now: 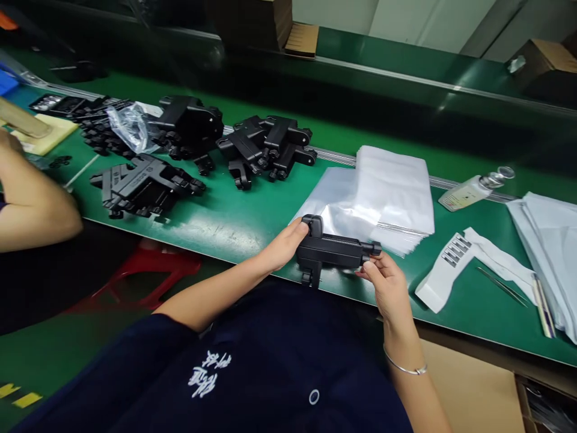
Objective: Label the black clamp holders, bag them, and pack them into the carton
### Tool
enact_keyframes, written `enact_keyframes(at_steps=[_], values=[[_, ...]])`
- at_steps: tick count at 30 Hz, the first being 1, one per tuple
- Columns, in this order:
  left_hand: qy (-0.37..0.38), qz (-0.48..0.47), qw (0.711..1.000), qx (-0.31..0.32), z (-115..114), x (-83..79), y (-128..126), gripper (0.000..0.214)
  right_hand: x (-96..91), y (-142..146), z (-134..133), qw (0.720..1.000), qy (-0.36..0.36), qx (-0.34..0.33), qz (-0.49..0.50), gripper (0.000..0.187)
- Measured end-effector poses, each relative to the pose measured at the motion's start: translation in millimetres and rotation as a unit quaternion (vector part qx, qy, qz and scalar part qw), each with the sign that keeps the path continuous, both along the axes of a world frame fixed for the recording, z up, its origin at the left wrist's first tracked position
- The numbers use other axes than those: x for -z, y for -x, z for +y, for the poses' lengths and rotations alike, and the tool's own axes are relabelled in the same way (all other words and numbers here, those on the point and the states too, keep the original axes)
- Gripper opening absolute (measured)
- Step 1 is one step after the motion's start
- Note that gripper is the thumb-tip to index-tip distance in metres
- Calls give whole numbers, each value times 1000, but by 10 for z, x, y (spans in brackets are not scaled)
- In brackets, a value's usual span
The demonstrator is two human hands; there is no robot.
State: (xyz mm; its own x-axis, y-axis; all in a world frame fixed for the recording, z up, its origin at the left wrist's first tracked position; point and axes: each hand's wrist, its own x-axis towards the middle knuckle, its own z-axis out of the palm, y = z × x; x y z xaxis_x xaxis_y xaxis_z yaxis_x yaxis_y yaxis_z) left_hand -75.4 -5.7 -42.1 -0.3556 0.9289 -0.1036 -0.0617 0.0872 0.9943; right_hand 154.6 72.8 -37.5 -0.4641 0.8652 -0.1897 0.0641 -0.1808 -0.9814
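Observation:
Above the bench's front edge I hold a black plastic phone holder [333, 251] with both hands. My left hand [285, 243] grips its left end, by the clamp jaw; some of the fingers are hidden behind it. The thumb and fingers of my right hand [386, 278] close on its right end, just below a small black knob. Right behind the holder lie stacked clear plastic bags [392, 186]. Similar black holders rest in a pile [270, 144] at the back and in another pile [144, 186] farther left.
A co-worker's arm [36, 198] leans at the left. To the right are a pump bottle [466, 191], a white strip with labels [444, 273], tweezers [502, 285] and more bags [550, 252]. A red stool [144, 276] stands below the green bench [252, 216].

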Motion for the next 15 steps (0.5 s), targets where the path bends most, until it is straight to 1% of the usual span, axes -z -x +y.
enact_keyframes(at_steps=[2, 4, 6, 9, 11, 13, 15], values=[[-5, 33, 999, 12, 4, -35, -28, 70, 48, -14, 41, 1000, -22, 9, 0, 41], [-14, 86, 996, 26, -10, -87, -65, 71, 105, -21, 77, 997, -67, 28, -16, 39], [-26, 135, 990, 40, -19, -140, -99, 75, 158, -30, 101, 989, -119, 54, -64, 40], [-40, 161, 985, 42, 5, -184, -120, 77, 197, -52, 107, 973, -175, 53, -139, 53], [-38, 143, 989, 23, 33, -186, -117, 71, 201, -67, 99, 972, -191, 25, -135, 50], [-33, 121, 992, 5, 43, -180, -115, 69, 204, -72, 96, 978, -184, 6, -95, 42], [-36, 125, 991, 7, 29, -178, -128, 72, 211, -64, 102, 984, -161, 19, -78, 42]])
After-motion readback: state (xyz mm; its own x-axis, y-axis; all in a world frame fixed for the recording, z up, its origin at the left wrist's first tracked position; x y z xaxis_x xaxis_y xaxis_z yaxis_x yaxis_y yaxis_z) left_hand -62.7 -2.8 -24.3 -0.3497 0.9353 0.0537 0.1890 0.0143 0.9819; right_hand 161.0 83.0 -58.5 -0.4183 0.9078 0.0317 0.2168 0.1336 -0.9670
